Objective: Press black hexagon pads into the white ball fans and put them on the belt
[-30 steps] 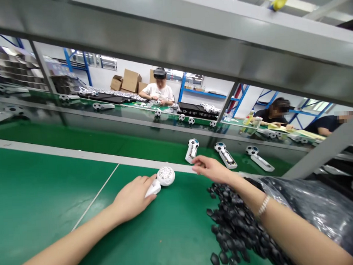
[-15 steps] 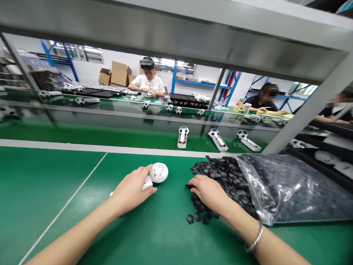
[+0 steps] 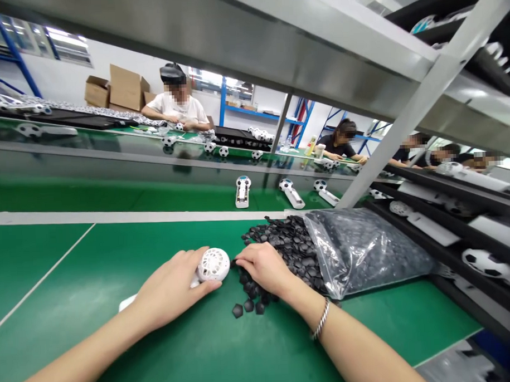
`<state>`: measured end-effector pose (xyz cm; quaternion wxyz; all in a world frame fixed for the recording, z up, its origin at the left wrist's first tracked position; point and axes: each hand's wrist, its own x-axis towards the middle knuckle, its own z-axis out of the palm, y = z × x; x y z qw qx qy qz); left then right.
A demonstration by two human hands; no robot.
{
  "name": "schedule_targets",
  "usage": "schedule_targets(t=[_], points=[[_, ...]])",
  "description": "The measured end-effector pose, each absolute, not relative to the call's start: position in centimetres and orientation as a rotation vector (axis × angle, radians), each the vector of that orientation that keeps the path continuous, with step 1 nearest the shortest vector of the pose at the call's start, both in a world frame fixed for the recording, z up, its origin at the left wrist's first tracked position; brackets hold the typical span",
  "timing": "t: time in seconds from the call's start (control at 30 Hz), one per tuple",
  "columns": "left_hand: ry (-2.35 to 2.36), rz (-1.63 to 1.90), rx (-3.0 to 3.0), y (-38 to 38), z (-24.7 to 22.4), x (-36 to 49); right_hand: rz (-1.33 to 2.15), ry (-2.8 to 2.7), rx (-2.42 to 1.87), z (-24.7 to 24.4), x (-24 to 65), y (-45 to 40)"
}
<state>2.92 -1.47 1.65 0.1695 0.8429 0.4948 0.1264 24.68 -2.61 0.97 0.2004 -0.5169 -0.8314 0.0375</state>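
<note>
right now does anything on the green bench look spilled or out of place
Yes: small black hexagonal plastic pieces have spilled out of the open clear plastic bag onto the green mat, a few strays lying apart near the right hand. Nothing looks damaged.

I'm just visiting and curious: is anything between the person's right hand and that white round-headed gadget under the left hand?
Nothing visible. The right hand rests on the black pieces, its fingertips right beside the white gadget, which the left hand holds on the green table.
</note>
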Motion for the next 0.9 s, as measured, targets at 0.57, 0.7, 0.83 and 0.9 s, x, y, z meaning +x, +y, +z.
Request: schedule_targets(t=[0.57,0.7,0.83,0.9], points=[[1.36,0.394,2.455,-2.1,1.5,2.7,0.092,-2.34,-1.008,1.1,21.6,-5.3],[1.342,0.448,2.422,-1.9,1.4,2.6,0.157,-2.261,-1.094,1.0,21.2,-5.4],[1.341,0.465,2.373,-1.8,1.4,2.6,0.357,-2.046,-1.178,0.9,21.1,-5.2],[1.345,0.466,2.35,-1.8,1.5,2.6,0.461,-1.98,-1.193,0.7,21.0,-5.0]])
